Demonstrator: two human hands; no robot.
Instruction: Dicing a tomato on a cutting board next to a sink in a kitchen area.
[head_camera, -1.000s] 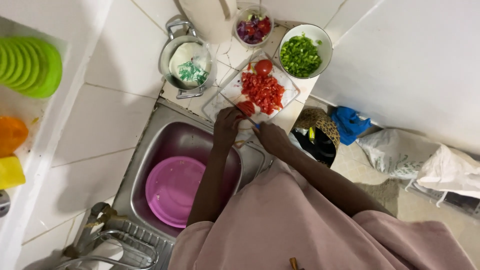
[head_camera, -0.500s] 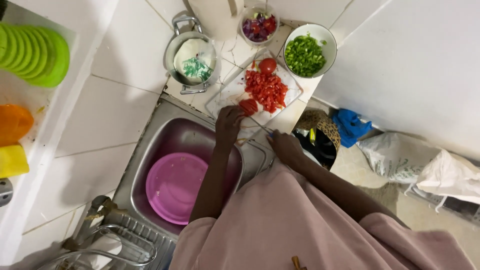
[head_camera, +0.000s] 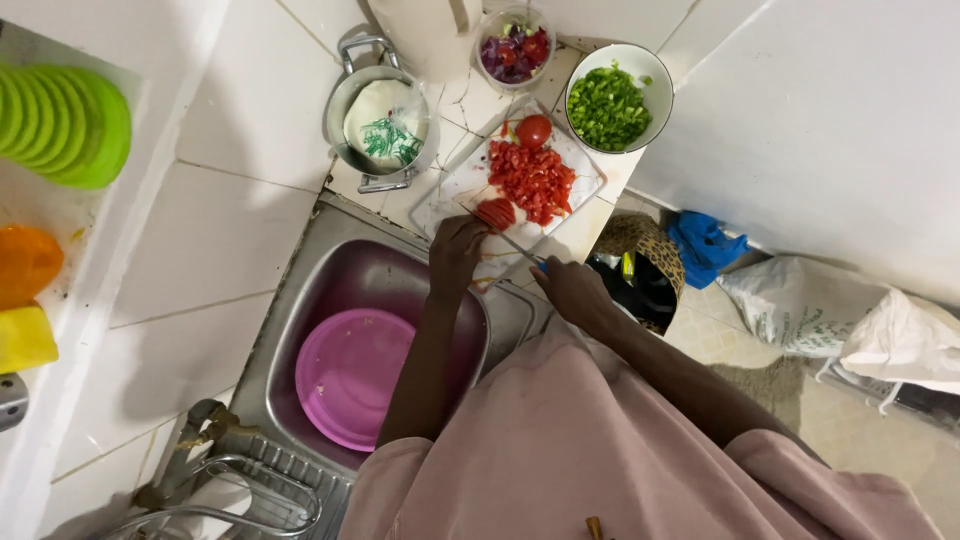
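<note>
On a white cutting board (head_camera: 455, 185) lie a heap of chopped tomato (head_camera: 535, 180), a whole tomato (head_camera: 534, 131) and a sliced tomato piece (head_camera: 496, 213). My left hand (head_camera: 458, 252) presses on that sliced piece at the board's near edge. My right hand (head_camera: 570, 288) grips a knife (head_camera: 518, 247) with a blue handle; its blade reaches toward the sliced piece.
A bowl of chopped green pepper (head_camera: 608, 108), a bowl of red onion pieces (head_camera: 515, 48) and a lidded steel pot (head_camera: 382, 125) stand beyond the board. A steel sink (head_camera: 300, 330) holds a pink basin (head_camera: 352, 377). Green plates (head_camera: 70, 125) stand at left; bags (head_camera: 820, 320) lie on the floor.
The view has shifted slightly. My hands stay at the board's near edge, the knife working at the tomato piece.
</note>
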